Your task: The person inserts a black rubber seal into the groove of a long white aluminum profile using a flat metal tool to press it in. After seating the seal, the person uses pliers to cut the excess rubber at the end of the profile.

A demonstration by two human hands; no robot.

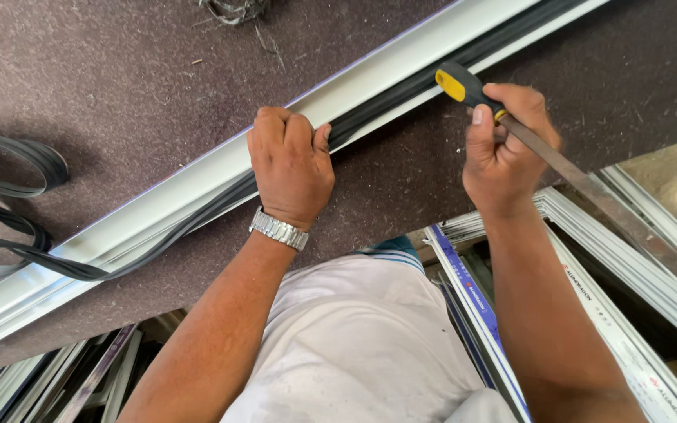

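The left hand (291, 164) presses knuckles-up on the long white aluminium frame profile (197, 176), its grip clenched over the black rubber gasket strip (370, 117) that runs in the profile's channel; the fingertips are hidden under the fist. A steel-link wristwatch (278, 229) sits at its six o'clock. At three o'clock from it, the right hand (503, 149) has its grip closed around a flat metal tool with a black-and-yellow handle (457, 84); its blade runs toward four o'clock and its tip is hard to make out. The profile lies diagonally on the dark brown felt-covered table (119, 86), both ends cut off. Loose gasket loops (17, 168) lie at nine o'clock, partly out of frame. Stacked white frame pieces (589, 298) show below the table edge
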